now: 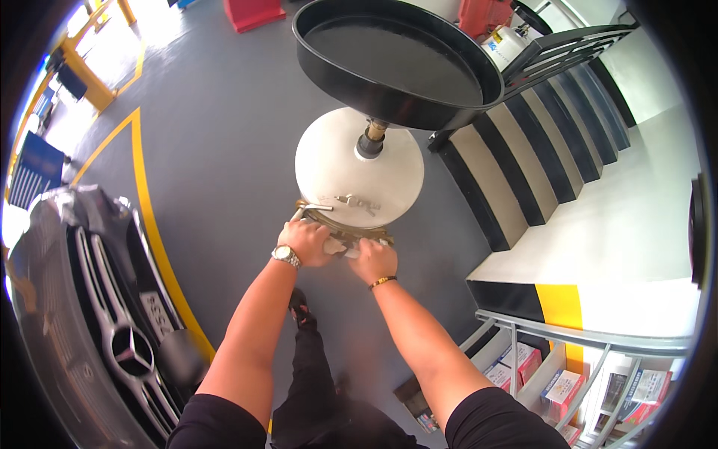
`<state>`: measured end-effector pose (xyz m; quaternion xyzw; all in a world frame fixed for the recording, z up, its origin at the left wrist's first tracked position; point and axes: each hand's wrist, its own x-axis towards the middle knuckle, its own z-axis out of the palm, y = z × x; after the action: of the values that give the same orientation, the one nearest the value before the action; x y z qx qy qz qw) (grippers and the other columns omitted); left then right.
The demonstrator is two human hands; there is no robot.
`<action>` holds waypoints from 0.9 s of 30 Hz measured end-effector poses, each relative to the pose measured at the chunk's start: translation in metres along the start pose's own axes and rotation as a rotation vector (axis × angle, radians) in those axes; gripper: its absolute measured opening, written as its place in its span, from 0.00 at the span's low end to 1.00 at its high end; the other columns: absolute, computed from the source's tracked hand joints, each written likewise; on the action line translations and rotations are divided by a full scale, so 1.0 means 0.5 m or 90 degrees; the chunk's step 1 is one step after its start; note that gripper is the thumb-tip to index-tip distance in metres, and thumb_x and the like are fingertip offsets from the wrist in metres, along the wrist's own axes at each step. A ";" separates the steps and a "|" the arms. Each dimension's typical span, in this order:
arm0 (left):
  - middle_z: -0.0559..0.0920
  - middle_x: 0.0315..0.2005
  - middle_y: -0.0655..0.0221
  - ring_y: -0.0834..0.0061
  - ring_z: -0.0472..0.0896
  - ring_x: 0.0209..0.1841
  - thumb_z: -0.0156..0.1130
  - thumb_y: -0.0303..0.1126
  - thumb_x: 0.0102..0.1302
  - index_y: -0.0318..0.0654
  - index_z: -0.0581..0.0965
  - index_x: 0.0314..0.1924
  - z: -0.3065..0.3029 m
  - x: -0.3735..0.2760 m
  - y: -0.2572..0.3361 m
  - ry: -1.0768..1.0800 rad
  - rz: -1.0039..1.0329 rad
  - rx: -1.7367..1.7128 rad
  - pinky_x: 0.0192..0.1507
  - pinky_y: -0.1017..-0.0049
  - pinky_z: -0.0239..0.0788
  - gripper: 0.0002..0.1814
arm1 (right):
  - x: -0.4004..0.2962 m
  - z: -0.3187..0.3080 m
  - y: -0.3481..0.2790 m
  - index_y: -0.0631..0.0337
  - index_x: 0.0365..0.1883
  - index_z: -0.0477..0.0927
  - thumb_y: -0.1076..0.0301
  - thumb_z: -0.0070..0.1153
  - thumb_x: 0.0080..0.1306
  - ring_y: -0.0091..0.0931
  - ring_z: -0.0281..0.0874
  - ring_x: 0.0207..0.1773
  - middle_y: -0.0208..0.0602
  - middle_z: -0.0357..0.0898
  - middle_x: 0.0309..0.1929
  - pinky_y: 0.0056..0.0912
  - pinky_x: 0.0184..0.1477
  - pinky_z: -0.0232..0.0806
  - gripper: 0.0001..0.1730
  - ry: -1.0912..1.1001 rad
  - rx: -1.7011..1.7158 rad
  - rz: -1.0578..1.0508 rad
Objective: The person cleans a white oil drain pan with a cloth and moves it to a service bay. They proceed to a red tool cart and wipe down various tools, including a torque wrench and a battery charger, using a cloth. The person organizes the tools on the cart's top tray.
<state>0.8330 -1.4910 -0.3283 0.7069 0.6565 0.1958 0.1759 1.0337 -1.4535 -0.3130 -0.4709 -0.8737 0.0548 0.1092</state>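
A white tank (336, 163) stands upright before me, with a wide black round drain pan (392, 56) on a post above its top. Fittings and a small valve (353, 202) sit on the tank's near side. My left hand (305, 241), with a wristwatch, is closed at the left part of a brownish bar or coiled hose (320, 216) along the tank's near edge. Beside it my right hand (376, 259), with a beaded bracelet, is closed at the right part of the same assembly. Pale material, perhaps cloth or paper, shows between the hands. What exactly the fingers grip is hidden.
A car's front grille (132, 353) is at the left, near a yellow floor line (151, 236). Striped steps (521, 157) with a black railing (572, 42) rise at the right. A metal rack (566, 331) holding boxed goods (562, 387) stands at the lower right.
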 end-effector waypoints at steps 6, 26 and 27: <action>0.84 0.25 0.71 0.64 0.83 0.31 0.73 0.48 0.36 0.46 0.77 0.24 -0.034 0.276 -0.164 0.002 0.052 -0.009 0.41 0.63 0.75 0.19 | 0.278 0.074 0.048 0.53 0.23 0.78 0.59 0.65 0.49 0.39 0.82 0.24 0.38 0.82 0.22 0.44 0.28 0.74 0.11 -0.036 -0.040 0.032; 0.85 0.25 0.69 0.61 0.85 0.34 0.71 0.51 0.41 0.47 0.82 0.29 -0.113 1.203 -0.553 -0.223 0.194 0.122 0.45 0.61 0.73 0.19 | 1.106 0.266 0.247 0.55 0.27 0.77 0.53 0.64 0.55 0.39 0.82 0.25 0.38 0.82 0.23 0.43 0.28 0.75 0.16 -0.058 0.027 0.138; 0.85 0.25 0.68 0.61 0.85 0.34 0.71 0.51 0.41 0.47 0.82 0.29 -0.113 1.249 -0.545 -0.223 0.202 0.121 0.45 0.60 0.73 0.19 | 1.135 0.264 0.282 0.55 0.26 0.77 0.53 0.65 0.55 0.39 0.82 0.25 0.39 0.82 0.23 0.43 0.27 0.75 0.16 -0.050 0.011 0.135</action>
<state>0.6086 -0.8479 -0.3889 0.8375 0.5124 0.0332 0.1870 0.8136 -0.9013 -0.3901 -0.5575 -0.8218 0.0923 0.0723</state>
